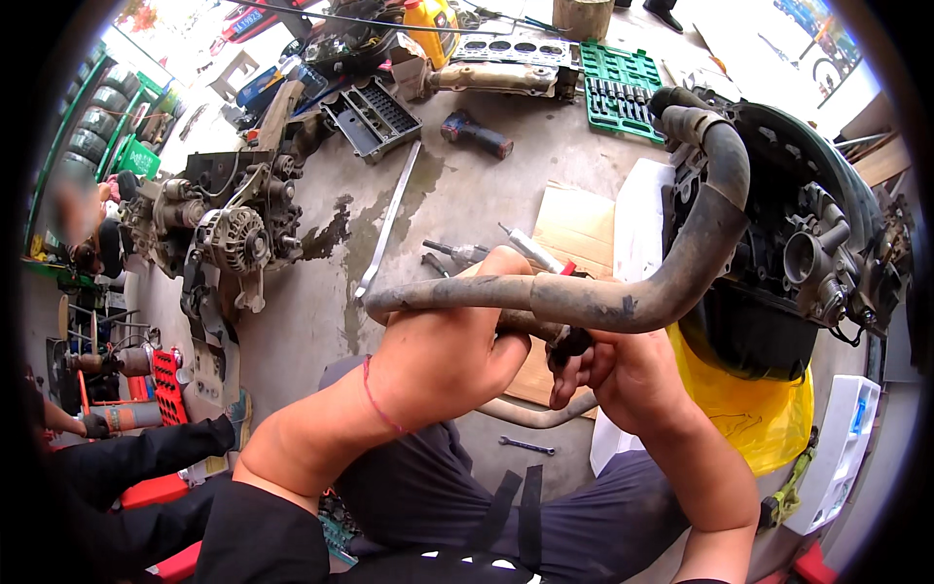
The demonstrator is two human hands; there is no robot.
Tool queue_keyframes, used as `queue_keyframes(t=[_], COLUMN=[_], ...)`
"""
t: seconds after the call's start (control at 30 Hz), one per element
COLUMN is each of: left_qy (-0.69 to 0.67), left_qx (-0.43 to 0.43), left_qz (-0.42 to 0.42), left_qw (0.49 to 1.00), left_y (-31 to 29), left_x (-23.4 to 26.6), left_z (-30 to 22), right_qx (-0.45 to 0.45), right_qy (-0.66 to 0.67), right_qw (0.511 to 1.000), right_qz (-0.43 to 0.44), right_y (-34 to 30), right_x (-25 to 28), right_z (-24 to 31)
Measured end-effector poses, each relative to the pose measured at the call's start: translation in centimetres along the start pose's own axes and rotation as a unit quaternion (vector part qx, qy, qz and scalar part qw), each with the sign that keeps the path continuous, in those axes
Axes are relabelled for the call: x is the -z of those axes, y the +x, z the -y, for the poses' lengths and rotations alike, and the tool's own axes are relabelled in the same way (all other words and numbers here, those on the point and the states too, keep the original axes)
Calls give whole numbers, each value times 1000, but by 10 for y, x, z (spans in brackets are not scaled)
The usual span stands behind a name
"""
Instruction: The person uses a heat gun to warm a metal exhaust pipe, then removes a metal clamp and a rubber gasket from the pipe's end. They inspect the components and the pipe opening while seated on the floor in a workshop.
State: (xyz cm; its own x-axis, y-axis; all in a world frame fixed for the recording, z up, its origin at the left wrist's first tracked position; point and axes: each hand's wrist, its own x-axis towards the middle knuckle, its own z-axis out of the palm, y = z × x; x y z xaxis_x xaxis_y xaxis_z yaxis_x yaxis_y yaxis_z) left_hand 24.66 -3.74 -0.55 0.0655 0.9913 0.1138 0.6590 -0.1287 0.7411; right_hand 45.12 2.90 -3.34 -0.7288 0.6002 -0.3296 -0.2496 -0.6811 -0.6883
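A long, dirty grey-brown bent hose (603, 304) runs across in front of me, rising at the right toward an engine assembly (769, 263). My left hand (452, 346) is closed around a shorter pipe section under the hose; much of its grip is hidden by the hose. At that section's end sits a dark fitting (569, 343), and the curled fingers of my right hand (628, 375) close on it. Below my hands another curved hose (535, 417) lies partly covered. A small wrench (526, 446) rests on the floor between my legs.
Cardboard (574, 224), a long metal bar (391, 219), a cordless tool (477, 133) and socket cases (623, 92) lie ahead. A second engine (229, 229) stands left. Yellow plastic (749, 409) and a white tray (839, 453) are at right. Another person's gloved hand (94, 425) shows far left.
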Motion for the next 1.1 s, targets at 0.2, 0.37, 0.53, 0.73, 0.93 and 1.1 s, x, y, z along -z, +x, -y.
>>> queue_keyframes(t=[0.2,0.37,0.53,0.73,0.93,1.1], left_qy=[18,5,-16,-4,24,37], left_qx=[-5,35,32,61,57,142], left_qz=[-11,-14,24,31,-86,-125], left_qw=[1000,999,999,998,994,981], left_y=[3,5,0,-2,1,-20], left_x=[0,3,8,7,15,29], left_z=[14,17,18,17,21,2], right_qx=[148,248,117,-5,96,247], right_qy=[-298,-341,-185,-144,-413,-501], right_qw=[939,907,975,990,906,825], right_qz=[-90,-21,20,-1,11,84], right_y=[-4,-5,-1,8,34,46], right_x=[4,1,-5,-6,-17,-34], right_z=[-6,-19,-3,4,22,9])
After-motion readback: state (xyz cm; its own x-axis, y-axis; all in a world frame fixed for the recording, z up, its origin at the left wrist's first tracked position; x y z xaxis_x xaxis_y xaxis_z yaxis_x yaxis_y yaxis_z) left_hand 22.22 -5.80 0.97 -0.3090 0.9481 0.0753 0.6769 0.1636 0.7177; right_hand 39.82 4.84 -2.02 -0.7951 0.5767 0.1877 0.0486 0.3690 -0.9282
